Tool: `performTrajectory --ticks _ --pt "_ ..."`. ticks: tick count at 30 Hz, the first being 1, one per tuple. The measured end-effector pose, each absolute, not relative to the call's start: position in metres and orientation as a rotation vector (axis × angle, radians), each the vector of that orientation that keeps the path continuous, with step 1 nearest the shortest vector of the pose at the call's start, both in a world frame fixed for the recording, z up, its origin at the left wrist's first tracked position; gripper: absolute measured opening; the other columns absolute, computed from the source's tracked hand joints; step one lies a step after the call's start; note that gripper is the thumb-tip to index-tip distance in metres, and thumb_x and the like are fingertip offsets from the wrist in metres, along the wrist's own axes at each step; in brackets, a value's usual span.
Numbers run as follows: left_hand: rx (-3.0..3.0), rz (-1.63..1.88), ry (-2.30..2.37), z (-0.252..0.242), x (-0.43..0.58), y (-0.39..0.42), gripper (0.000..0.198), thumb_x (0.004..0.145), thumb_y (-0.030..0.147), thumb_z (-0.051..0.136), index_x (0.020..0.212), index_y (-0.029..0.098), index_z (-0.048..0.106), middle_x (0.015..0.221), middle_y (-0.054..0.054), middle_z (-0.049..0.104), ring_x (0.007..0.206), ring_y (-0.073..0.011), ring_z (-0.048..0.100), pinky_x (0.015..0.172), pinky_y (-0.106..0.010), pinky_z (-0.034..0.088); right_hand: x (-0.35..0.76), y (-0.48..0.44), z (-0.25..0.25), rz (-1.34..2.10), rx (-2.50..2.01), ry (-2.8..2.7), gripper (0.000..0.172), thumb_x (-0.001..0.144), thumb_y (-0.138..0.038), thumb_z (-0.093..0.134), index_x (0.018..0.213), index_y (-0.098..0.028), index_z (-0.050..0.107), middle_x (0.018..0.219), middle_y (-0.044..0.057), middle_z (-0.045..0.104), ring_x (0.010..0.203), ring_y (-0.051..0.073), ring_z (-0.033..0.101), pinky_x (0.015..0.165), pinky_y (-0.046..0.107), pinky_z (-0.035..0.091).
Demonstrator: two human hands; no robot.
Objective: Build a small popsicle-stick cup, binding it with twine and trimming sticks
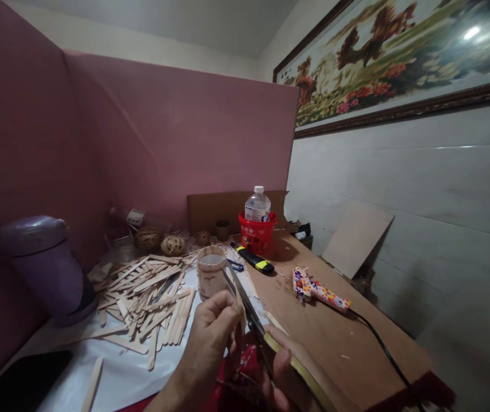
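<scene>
My left hand (214, 326) is closed, pinching a thin wooden craft stick (240, 294) that points up and away from me. In my right hand (285, 360) is a pair of scissors (251, 315) with dark blades and gold-coloured handles. The blades are parted and lie close beside the stick; whether they touch it I cannot tell. Just beyond my left hand stands a round cup-like holder (211, 273) faced with wood pieces. To the left, many loose craft sticks (154, 297) lie heaped on a white sheet (129, 377).
A flowered glue gun (317, 290) with a black cord lies at the right. Behind are a yellow-black utility knife (253, 259) and a red bucket (257, 233) holding a plastic bottle (258, 205). Twine balls (148, 238) sit at the back. A purple container (50, 269) stands left.
</scene>
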State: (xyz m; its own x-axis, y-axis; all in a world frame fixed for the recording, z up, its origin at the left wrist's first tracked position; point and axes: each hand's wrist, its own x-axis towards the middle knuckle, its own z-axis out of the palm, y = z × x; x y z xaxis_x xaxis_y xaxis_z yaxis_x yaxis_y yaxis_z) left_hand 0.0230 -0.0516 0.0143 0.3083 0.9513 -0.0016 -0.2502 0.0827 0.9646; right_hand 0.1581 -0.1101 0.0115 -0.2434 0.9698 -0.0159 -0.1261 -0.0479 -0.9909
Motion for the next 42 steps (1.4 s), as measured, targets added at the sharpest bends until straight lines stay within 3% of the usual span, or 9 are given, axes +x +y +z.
performTrajectory --ticks 5,11,19,29,38,42 --pt "1.092 1.061 0.830 0.016 0.025 -0.053 0.032 0.074 0.040 0.060 0.057 0.019 0.045 0.037 0.007 0.045 0.025 -0.0044 0.031 0.026 -0.014 0.022 0.149 -0.100 -0.004 1.463 -0.903 -1.195 0.073 0.049 -0.081 0.061 0.084 -0.017 0.060 0.054 -0.006 0.037 0.049 0.007 0.032 0.045 0.019 0.030" --pt "1.115 1.052 0.832 0.020 0.027 -0.054 0.033 0.074 0.042 0.061 0.058 0.019 0.044 0.036 0.007 0.045 0.023 -0.0043 0.031 0.025 -0.014 0.022 0.147 -0.103 -0.015 1.537 -0.798 -1.089 0.070 0.052 -0.070 0.072 0.098 -0.018 0.061 0.061 -0.003 0.047 0.047 0.006 0.035 0.043 0.017 0.028" --pt "1.127 1.069 0.863 0.022 0.027 -0.058 0.034 0.076 0.042 0.059 0.056 0.019 0.043 0.036 0.007 0.044 0.024 -0.0036 0.031 0.026 -0.013 0.021 0.149 -0.101 -0.018 1.477 -0.789 -1.151 0.069 0.053 -0.064 0.075 0.101 -0.015 0.062 0.065 0.000 0.053 0.061 0.014 0.054 0.059 0.025 0.044" --pt "1.149 1.086 0.823 0.009 0.023 -0.050 0.034 0.079 0.041 0.058 0.057 0.019 0.043 0.036 0.008 0.044 0.024 -0.0037 0.032 0.028 -0.013 0.020 0.152 -0.100 -0.020 1.478 -0.786 -1.184 0.069 0.056 -0.060 0.077 0.102 -0.013 0.060 0.060 -0.003 0.048 0.052 0.009 0.046 0.052 0.021 0.040" --pt "1.143 1.045 0.823 0.012 0.023 -0.052 0.034 0.078 0.041 0.060 0.058 0.019 0.044 0.037 0.008 0.043 0.027 -0.0030 0.029 0.030 -0.014 0.018 0.145 -0.095 -0.027 1.516 -0.787 -1.044 0.077 0.047 -0.075 0.069 0.092 -0.014 0.057 0.050 -0.007 0.043 0.043 0.006 0.039 0.042 0.017 0.030" --pt "1.125 1.037 0.828 0.012 0.023 -0.050 0.034 0.078 0.040 0.059 0.058 0.019 0.042 0.037 0.008 0.043 0.027 -0.0033 0.028 0.029 -0.014 0.018 0.148 -0.098 -0.017 1.514 -0.794 -1.109 0.063 0.056 -0.062 0.075 0.093 -0.014 0.059 0.053 -0.006 0.046 0.046 0.007 0.042 0.045 0.018 0.032"
